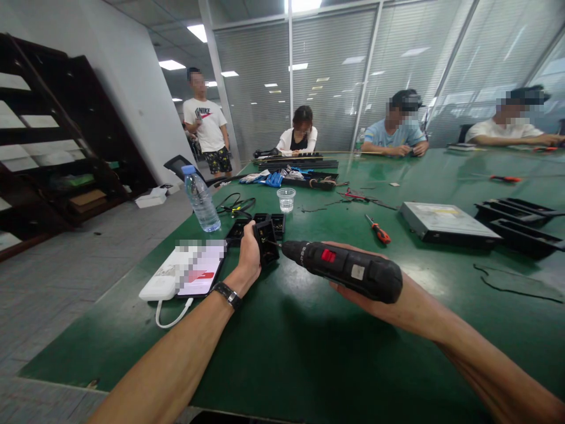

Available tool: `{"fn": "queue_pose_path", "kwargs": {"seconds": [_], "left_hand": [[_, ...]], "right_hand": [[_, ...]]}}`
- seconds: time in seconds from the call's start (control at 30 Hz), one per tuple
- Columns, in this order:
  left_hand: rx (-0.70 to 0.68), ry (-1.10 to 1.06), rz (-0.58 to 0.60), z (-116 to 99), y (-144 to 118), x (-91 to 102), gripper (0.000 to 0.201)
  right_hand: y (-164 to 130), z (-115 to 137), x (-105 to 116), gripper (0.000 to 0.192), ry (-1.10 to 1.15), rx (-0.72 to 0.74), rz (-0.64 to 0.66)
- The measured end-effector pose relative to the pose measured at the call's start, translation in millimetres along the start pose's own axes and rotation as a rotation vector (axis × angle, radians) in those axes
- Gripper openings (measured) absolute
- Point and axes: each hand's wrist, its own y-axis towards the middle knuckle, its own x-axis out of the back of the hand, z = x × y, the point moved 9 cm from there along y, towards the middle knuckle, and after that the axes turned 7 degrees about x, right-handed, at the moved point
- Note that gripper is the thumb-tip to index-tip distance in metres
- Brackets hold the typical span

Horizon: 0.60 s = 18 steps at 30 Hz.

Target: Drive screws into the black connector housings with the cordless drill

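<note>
On the green desk (pixel 282 353), going from left to right: a white power bank (pixel 159 287) with a phone (pixel 200 272) lying on it sits just left of the left hand (pixel 249 256), its white cable looping toward the desk edge. Beyond that, up and left of the left grip, stands a clear water bottle (pixel 200 200) with a blue cap.

The left hand, a black watch (pixel 228 294) on its wrist, has its grip closed around a small black plastic part (pixel 267 241), holding it tilted up off the desk. Just behind this grip lie more black trays (pixel 278 222), and further back a clear plastic cup (pixel 286 199).

The right hand (pixel 353 288) has its grip wrapped around a black electric screwdriver (pixel 344 268) with a red switch, held level; its bit points left and meets the black plastic part.

Behind the right grip lies a red-handled screwdriver (pixel 378 229); further right rest a flat grey drive unit (pixel 445 221) and long black plastic pieces (pixel 521 221). Other people sit at the far side of the desk.
</note>
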Motion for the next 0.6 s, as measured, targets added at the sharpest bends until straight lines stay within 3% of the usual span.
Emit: {"fn": "queue_pose_path", "kwargs": {"seconds": [0.6], "left_hand": [[0.009, -0.025, 0.003, -1.6, -0.9, -0.6, 0.045]], "right_hand": [[3.0, 4.0, 1.0, 0.058, 0.003, 0.004, -0.021]]}}
